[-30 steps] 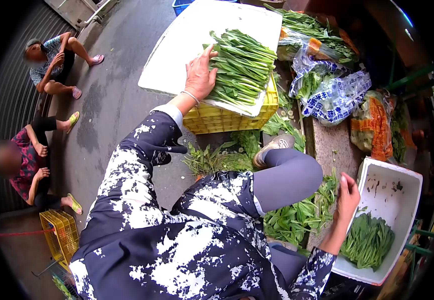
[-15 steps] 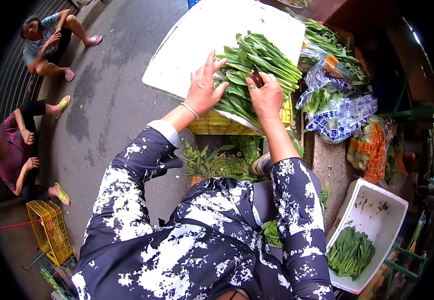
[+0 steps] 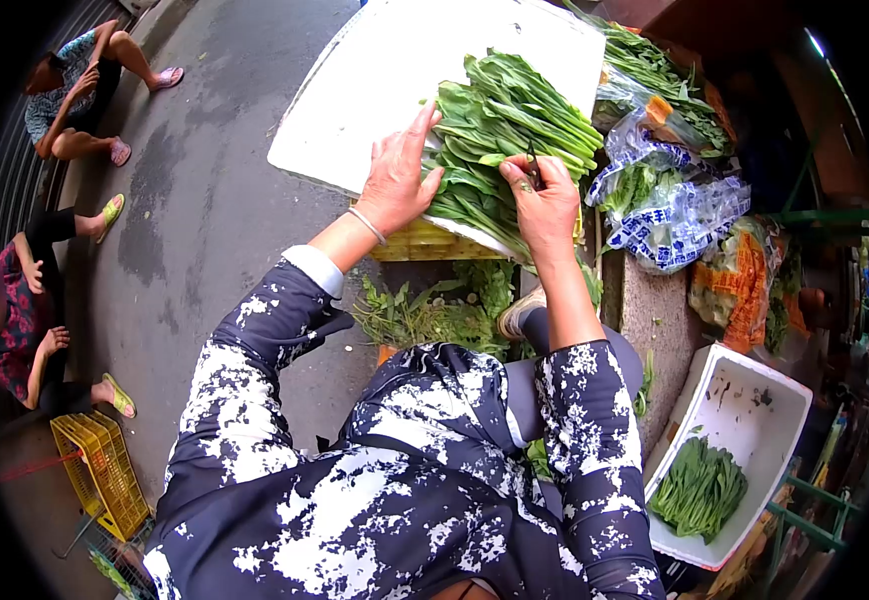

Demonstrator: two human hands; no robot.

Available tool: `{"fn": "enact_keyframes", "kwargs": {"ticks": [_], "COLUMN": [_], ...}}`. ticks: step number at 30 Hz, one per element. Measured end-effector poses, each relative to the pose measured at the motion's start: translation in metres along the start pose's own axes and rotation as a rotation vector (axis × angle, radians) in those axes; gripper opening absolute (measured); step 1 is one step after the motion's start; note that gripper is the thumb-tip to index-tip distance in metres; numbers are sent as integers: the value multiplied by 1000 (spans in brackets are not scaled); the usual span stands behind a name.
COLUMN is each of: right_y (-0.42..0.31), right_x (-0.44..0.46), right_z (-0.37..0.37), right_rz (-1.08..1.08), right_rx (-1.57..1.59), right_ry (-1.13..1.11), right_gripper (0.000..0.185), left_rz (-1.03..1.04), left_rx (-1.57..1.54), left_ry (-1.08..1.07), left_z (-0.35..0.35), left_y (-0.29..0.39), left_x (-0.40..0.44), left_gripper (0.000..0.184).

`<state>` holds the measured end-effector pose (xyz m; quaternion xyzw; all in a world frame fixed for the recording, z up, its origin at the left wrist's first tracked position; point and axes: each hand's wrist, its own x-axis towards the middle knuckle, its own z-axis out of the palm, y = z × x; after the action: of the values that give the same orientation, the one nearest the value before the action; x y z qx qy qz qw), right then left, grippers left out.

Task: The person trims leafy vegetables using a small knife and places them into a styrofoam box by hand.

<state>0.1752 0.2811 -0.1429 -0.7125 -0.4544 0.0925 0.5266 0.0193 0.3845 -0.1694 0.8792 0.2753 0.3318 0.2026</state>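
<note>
Left hand (image 3: pixel 397 178): spread beside the greens (image 3: pixel 515 105).
Right hand (image 3: pixel 545 198): pinching a small dark tool (image 3: pixel 534 164).
Greens: on white slab (image 3: pixel 365 100); light, easily bruised, I judge; I'd grip the stems (image 3: pixel 577 140).

the left hand (image 3: pixel 401 175) is at the left edge of the pile of greens (image 3: pixel 520 105), its back turned up, the fingers (image 3: pixel 419 128) extended and the thumb standing apart from them. the left forearm (image 3: pixel 339 243) slants in from below and left of the pile. the right hand (image 3: pixel 549 208) is at the near right side of the pile, thumb and fingers bent together in a pinch, wrist almost straight. the right forearm (image 3: pixel 574 305) points up toward the pile from below.
</note>
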Motion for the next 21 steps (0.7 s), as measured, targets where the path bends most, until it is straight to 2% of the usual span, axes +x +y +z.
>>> {"fn": "enact_keyframes", "kwargs": {"ticks": [3,5,6,11,12,17,19,21], "right_y": [0,2,1,-6,-7,6,14,19], "right_x": [-7,-11,-13,-27,-29,-40,-44,-48], "right_z": [-9,-14,-17,-45,-50,-76,-89,-101], "right_rz": [78,214,207,420,424,440,421,484], "right_rx": [65,481,566,738,806,967,1022,1215], "right_ry": [-2,25,50,152,177,293,286,350], "right_gripper": [10,12,12,14,15,14,10,5], "left_rz": [41,101,104,445,455,430,434,433], "left_rx": [33,100,97,199,249,376,375,380], "left_ry": [23,59,56,-133,-209,-264,-274,-280], "left_z": [1,-1,-1,26,35,67,69,70], "left_y": [6,15,22,57,57,36,33,32], "left_x": [3,9,13,37,40,43,42,41], "left_gripper": [75,64,64,59,56,52,52,53]}}
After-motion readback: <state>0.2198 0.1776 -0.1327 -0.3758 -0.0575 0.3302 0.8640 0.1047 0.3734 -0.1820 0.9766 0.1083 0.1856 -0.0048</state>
